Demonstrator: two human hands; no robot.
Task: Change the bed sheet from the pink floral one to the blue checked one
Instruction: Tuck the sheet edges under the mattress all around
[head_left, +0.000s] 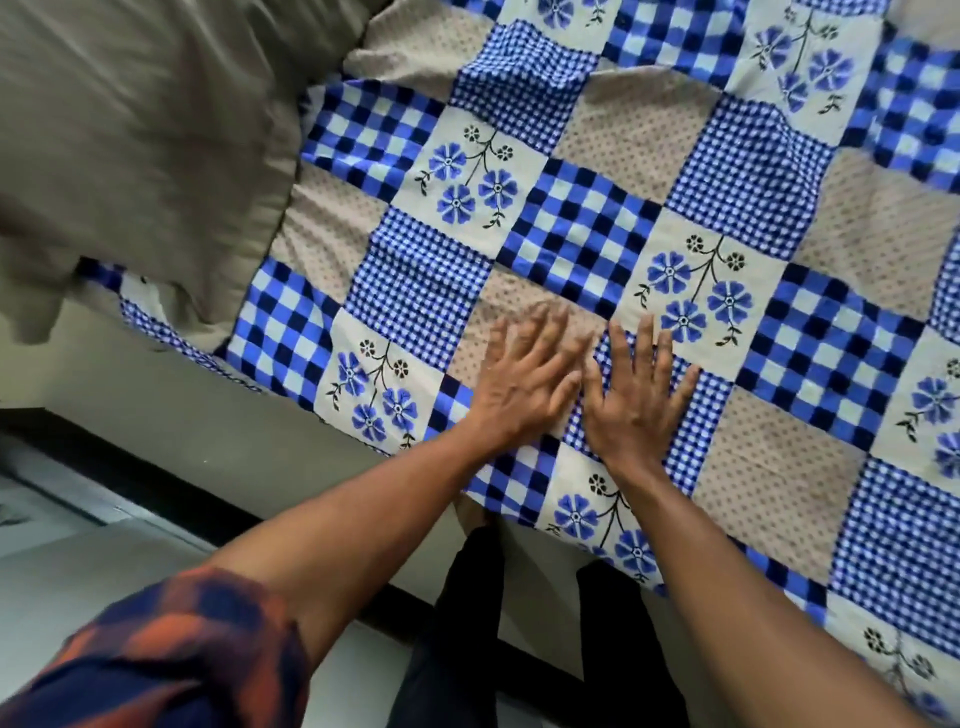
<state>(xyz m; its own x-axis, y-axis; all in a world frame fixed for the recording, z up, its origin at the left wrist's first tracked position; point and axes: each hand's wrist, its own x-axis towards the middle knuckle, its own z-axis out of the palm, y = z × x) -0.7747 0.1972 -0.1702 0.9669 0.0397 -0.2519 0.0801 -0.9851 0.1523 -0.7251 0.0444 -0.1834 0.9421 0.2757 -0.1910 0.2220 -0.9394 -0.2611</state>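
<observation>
Head view. The blue sheet (571, 223) is spread over the bed top and fills most of the frame: a patchwork of big blue checks, fine blue gingham, dotted beige squares and blue flower squares. Its near edge hangs slightly over the pale bed side (156, 379). There are light wrinkles near the hands and toward the upper left.

The left hand (522, 384) lies palm down on the sheet on a dotted beige square near the bed edge, fingers straight and spread, gripping nothing. Its fingers are motion-blurred, so exact contact is hard to read. The right hand (636, 400) is just beside it, nearly touching, flat on a gingham square. Its fingers are straight and fanned wide, with the tips reaching a flower square. Both forearms are bare. A plaid orange-navy sleeve (171, 654) is pushed up on the left arm.

A grey-brown pillow (130, 156) sits on the sheet at upper left. It is blurred and cut off by the frame, and it could be bunched cloth. It hides that corner of the sheet.

The sheet's far and right edges run out of frame. Dark trouser legs (457, 623) stand against the bed side, partly behind the arms. Below that are a dark strip (156, 478) and pale floor (78, 561), both blurry.
</observation>
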